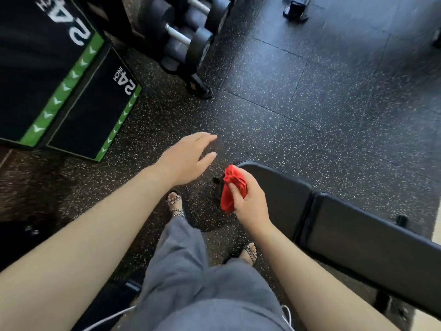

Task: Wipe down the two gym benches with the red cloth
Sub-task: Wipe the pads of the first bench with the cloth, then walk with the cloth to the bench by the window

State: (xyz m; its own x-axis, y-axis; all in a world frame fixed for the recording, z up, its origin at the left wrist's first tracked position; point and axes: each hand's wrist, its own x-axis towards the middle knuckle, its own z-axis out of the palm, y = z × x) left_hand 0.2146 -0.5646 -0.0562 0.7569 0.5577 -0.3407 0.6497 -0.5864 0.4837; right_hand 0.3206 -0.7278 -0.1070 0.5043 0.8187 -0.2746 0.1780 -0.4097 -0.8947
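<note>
A: Where's the cloth?
B: The red cloth [232,187] is bunched in the right hand [250,206], fingers curled round it, thumb pinching the top. It's at the near end of the black bench [358,235]; can't tell if it touches the pad.
A: Other hand?
B: The left hand [188,158] is out over the speckled floor [310,103], palm down, fingers straight and close together, thumb apart. It holds nothing.
A: Surroundings?
B: The bench runs to the lower right, two pads. Black-and-green plyo boxes [47,68] upper left, dumbbell rack [191,37] just beside them.
</note>
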